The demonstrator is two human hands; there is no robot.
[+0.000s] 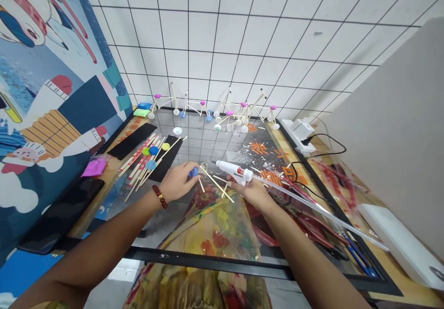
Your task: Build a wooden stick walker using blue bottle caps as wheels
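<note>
My left hand [180,180] pinches a blue bottle cap [193,172] at the middle of the glass tabletop. Beside it is a small frame of thin wooden sticks [218,185], with what looks like a clear cap [204,166] at its upper end. My right hand [251,191] is wrapped round a white hot glue gun [233,170], its dark nozzle pointing left towards the clear cap and the blue one. A long clear glue stick [312,207] runs out of the gun's back. Whether the nozzle touches anything, I cannot tell.
Several stick models [229,114] with pink and white caps stand along the back wall. Loose sticks [142,165] with coloured caps [153,151] lie left. A phone [62,214] rests front left. Scissors [315,230], a power strip [297,135] and its cable are right.
</note>
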